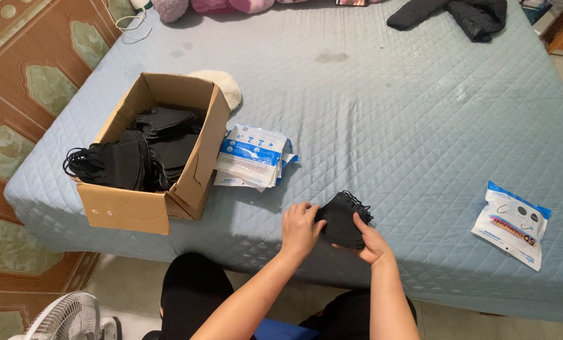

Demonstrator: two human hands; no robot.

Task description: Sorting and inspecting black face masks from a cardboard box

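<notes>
i see small stack of black masks [341,220] pinched between both hands, just above near edge of bed [420,126]. left hand [299,228] closed on stack's left end, right hand [372,242] cupping from below right, fingers curled on it. stack's long axis runs roughly left-right, ear loops toward far side. cardboard box [168,201] of more masks lies left, nearer left hand; pile of blue-white pouches [253,157] between; single pouch [513,223] well apart, right.

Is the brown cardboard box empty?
No, the brown cardboard box holds stacks of black face masks.
</notes>
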